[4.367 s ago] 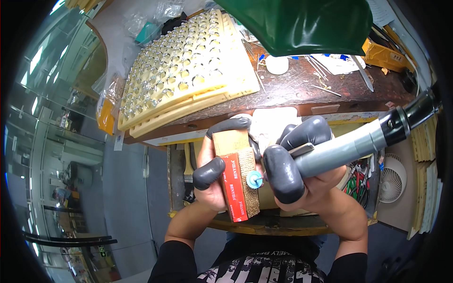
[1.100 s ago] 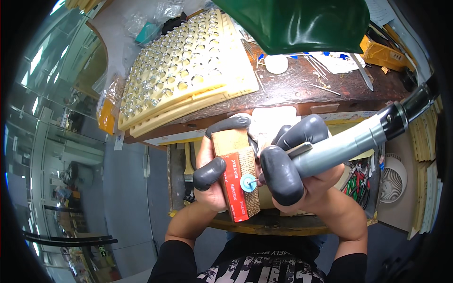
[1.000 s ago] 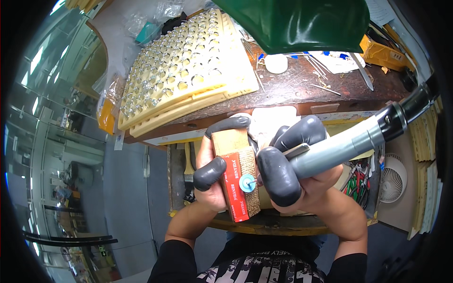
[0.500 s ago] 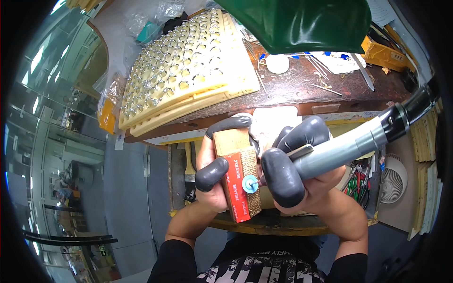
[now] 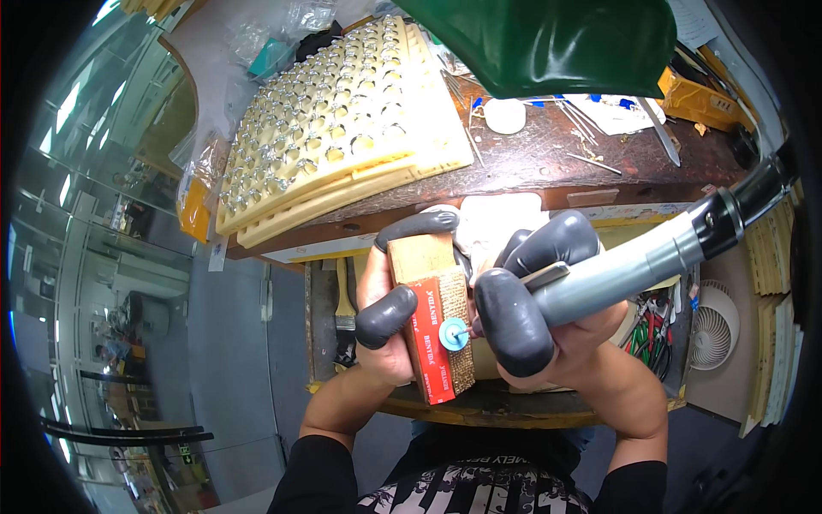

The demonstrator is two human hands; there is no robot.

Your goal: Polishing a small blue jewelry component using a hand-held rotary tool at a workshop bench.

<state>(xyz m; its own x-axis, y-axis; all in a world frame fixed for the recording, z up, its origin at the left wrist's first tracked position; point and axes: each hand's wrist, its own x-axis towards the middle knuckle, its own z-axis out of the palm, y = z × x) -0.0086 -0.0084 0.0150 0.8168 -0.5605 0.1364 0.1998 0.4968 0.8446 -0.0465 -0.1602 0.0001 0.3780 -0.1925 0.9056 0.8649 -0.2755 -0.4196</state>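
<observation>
My left hand [image 5: 385, 317], in black finger cots, is closed around a wooden block [image 5: 419, 257]. Red printed tape [image 5: 435, 351] and a rough brown strip [image 5: 462, 368] cover part of its upper face. In my right hand [image 5: 514, 321], also with black finger cots, is a grey rotary handpiece [image 5: 612, 278], gripped near its front end. A light blue disc [image 5: 454, 334] on its thin shaft lies over the block where the tape meets the rough strip, apparently touching it. My fingers hide the handpiece's nose.
Ahead on the bench sits a cream tray [image 5: 325, 128] holding many rings. A green shade [image 5: 556, 43] hangs over the work. A white round pot [image 5: 504, 116] and thin metal rods [image 5: 593, 163] lie behind. At right are pliers [image 5: 655, 343] in the drawer and a white fan [image 5: 715, 325].
Almost nothing differs. The block and disc keep nearly the same place, and both hands hold their grip.
</observation>
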